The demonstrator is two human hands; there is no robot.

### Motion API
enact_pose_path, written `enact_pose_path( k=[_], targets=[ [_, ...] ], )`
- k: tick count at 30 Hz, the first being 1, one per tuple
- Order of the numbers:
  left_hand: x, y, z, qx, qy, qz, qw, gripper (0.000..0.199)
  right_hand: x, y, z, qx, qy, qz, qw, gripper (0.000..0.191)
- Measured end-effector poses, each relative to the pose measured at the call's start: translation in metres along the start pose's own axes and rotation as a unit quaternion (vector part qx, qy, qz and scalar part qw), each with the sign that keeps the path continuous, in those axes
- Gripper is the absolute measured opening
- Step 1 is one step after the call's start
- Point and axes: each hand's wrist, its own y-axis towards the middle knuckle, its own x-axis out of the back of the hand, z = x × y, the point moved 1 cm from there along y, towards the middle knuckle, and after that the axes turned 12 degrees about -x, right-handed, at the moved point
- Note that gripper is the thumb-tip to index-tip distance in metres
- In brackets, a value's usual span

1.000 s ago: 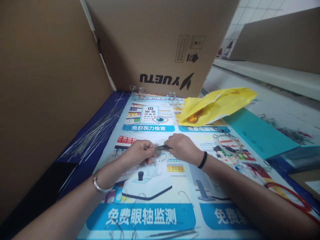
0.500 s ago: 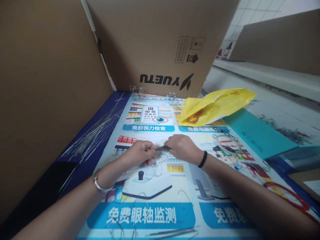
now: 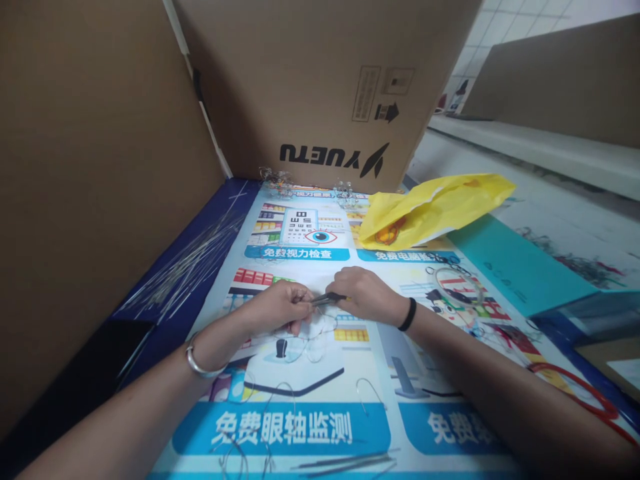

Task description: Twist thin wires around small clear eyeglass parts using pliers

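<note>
My right hand (image 3: pixel 363 292) is closed around a pair of pliers (image 3: pixel 330 298), whose jaws point left toward my other hand. My left hand (image 3: pixel 285 305) pinches a thin bent wire (image 3: pixel 327 323) right at the plier tips. Loops of that wire dangle below the fingers, over the printed poster. How the wire sits in the jaws is too small to make out. Nearer to me lie more bent wires (image 3: pixel 280 393), a hook-shaped wire (image 3: pixel 370 393) and a small bundle of straight dark wires (image 3: pixel 345 463).
Straight wires (image 3: pixel 185 267) lie in a spread on the blue surface at left. Cardboard panels (image 3: pixel 320 80) wall the left and back. A yellow bag (image 3: pixel 440 207), a wire coil (image 3: pixel 460 287) and a red cord ring (image 3: pixel 575 387) lie to the right. Wire tangles (image 3: pixel 345 193) rest at the back.
The pliers in my right hand have turned slightly, showing more of their jaws and handle. Both hands stay in nearly the same place, and the wire loops have shifted a little.
</note>
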Motion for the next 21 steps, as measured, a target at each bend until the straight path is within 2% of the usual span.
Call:
enact_pose_path(
  k=[4, 10, 17, 21],
  targets=[
    [-0.001, 0.0, -0.001, 0.017, -0.01, -0.012, 1.0, 0.009, 0.001, -0.001, 0.003, -0.012, 0.001, 0.008, 1.0, 0.016],
    [-0.002, 0.001, 0.0, 0.039, -0.042, -0.065, 0.996, 0.014, -0.004, -0.001, 0.004, -0.069, 0.004, 0.009, 0.998, 0.018],
    [-0.004, 0.002, 0.003, 0.018, -0.091, -0.133, 0.987, 0.019, -0.008, 0.001, 0.013, -0.175, 0.088, 0.02, 0.98, 0.016],
    [-0.004, 0.002, 0.001, 0.002, -0.124, -0.146, 0.982, 0.017, -0.007, 0.001, 0.019, -0.21, 0.111, 0.015, 0.971, 0.02]
  ],
)
